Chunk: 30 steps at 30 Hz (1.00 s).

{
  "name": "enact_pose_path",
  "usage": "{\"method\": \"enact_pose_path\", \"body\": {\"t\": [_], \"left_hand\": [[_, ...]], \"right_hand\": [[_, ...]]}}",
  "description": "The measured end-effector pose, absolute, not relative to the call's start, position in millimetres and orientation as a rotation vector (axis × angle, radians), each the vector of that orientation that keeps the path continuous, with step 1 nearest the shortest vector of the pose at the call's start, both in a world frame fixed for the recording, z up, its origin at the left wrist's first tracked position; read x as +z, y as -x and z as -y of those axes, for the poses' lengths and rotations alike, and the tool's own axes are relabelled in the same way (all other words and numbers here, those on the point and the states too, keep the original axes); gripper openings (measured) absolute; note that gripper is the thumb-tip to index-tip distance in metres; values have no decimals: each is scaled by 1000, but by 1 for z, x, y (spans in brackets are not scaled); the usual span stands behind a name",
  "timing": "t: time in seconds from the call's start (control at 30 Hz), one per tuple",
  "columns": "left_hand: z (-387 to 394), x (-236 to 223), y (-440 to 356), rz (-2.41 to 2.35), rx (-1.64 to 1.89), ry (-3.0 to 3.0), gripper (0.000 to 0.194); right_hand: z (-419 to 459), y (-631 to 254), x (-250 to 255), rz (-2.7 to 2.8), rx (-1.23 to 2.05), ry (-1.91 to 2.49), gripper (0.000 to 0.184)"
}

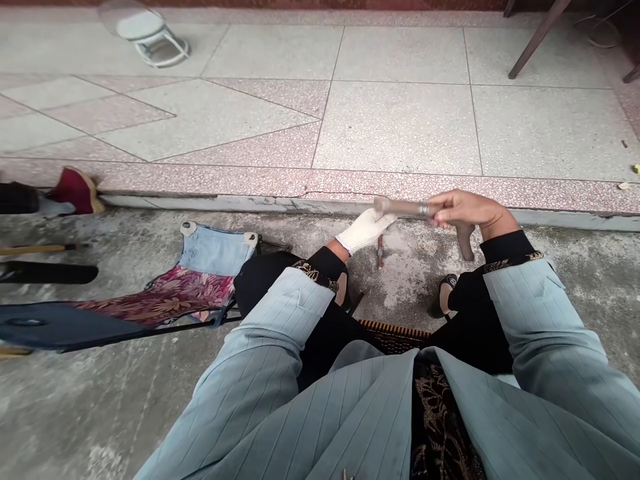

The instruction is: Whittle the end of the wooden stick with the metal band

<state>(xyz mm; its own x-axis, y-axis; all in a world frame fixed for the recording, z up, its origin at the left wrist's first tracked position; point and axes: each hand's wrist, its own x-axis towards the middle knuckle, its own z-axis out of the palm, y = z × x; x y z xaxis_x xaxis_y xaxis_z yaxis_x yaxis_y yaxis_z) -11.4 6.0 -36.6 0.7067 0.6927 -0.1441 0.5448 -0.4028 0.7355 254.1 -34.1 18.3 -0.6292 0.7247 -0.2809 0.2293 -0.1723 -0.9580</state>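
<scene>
Two pale blue pinstriped sleeves (280, 333) fill the near edge, black cuffs with gold trim at their ends. The left hand (364, 231), in a white cloth glove, closes its grip on one end of a short grey rod (400, 208); the bare right hand (467, 212) pinches the other end, holding it level above the rough concrete floor (125, 400). At far left lies one folding stool (165, 293) of floral and denim fabric, and beyond the step, one white round stool (150, 33) on speckled tiles.
</scene>
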Motion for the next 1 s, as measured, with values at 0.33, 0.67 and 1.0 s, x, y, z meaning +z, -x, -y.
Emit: {"method": "enact_pose_path", "body": {"t": [0.33, 0.67, 1.0], "left_hand": [[19, -38, -1, -634, 43, -1953, 55], [7, -19, 9, -864, 333, -2053, 41], [-5, -21, 12, -1019, 407, -2060, 42]], "right_hand": [[20, -258, -1, 1406, 1082, 1839, 29], [21, -243, -13, 2272, 1116, 2256, 18], [27, -236, -15, 2248, 2150, 1275, 35]]}}
